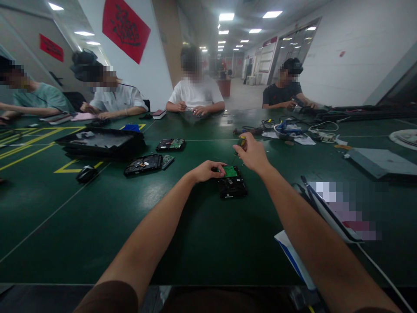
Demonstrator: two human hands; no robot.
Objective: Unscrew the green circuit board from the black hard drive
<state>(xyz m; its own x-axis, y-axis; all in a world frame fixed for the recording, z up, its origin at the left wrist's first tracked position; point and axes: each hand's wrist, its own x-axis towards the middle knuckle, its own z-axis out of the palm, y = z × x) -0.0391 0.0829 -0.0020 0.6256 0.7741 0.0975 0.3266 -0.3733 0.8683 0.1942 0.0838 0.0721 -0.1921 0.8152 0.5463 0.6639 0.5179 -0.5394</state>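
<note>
A black hard drive (232,188) lies on the green table (192,234) in front of me. On its far part a green circuit board (231,172) shows. My left hand (208,171) grips the drive's far left corner, with fingertips at the board's edge. Pinched in my right hand (253,153) is a screwdriver (243,140) with a yellow and dark handle. Its thin shaft points down toward the far edge of the board; whether the tip touches a screw is too small to tell.
Two more hard drives (143,165) (170,144) lie left of centre, with a loose circuit board (167,161) beside the nearer one. Further left are black trays (100,143) and a mouse (86,174). Cables (289,128) and a grey metal case (379,161) lie right. Several people sit opposite.
</note>
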